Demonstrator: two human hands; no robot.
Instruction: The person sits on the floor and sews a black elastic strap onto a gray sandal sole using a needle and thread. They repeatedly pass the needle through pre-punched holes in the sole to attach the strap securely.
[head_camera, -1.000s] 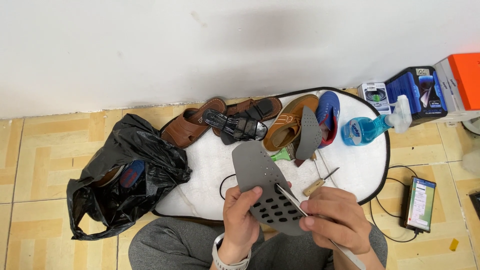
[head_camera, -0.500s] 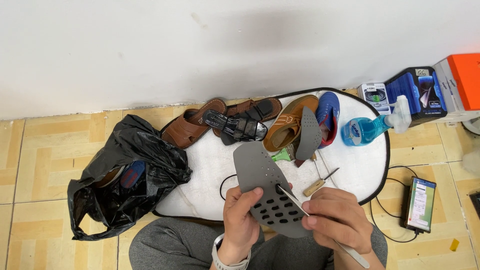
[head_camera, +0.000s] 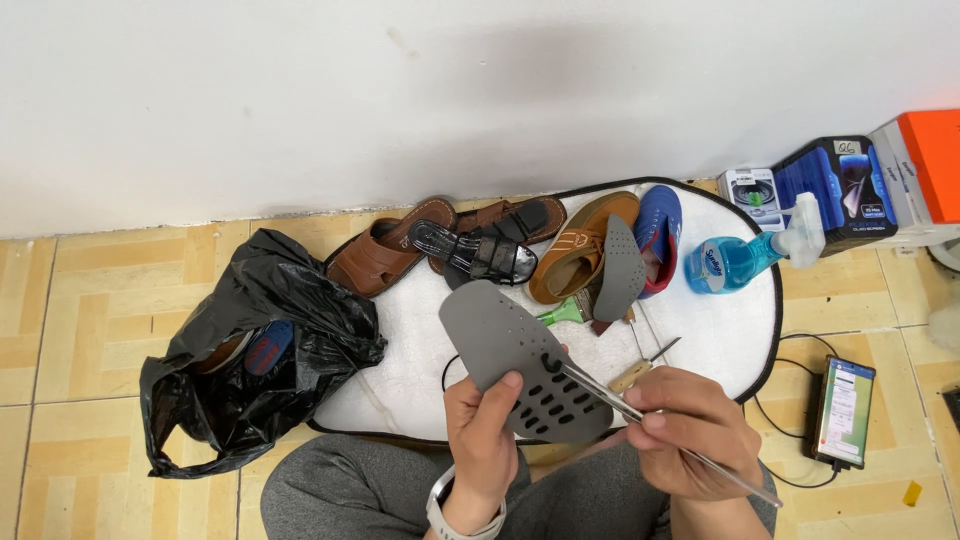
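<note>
A grey perforated insole (head_camera: 520, 365) sits raised over the person's lap, just in front of the white mat (head_camera: 420, 330), which serves as the landmark here. The left hand (head_camera: 487, 440) is clamped on the insole's lower edge, thumb pressed on its face. The right hand (head_camera: 690, 430) is closed around a thin metal rod (head_camera: 640, 415), whose tip rests at one of the insole's oval holes.

As a judgement, the work on the insole looks underway, with the rod only at a first hole and the others untouched.

On the mat's far edge lie brown sandals (head_camera: 380, 255), a black sandal (head_camera: 475, 255), a tan shoe (head_camera: 580, 245) with a second grey insole (head_camera: 620, 265), and a blue shoe (head_camera: 660, 225). A blue spray bottle (head_camera: 735, 260) lies at the mat's right end. Left of the mat slumps a black plastic bag (head_camera: 250, 350); right of it, a phone (head_camera: 843, 410) lies on the tiled floor.
</note>
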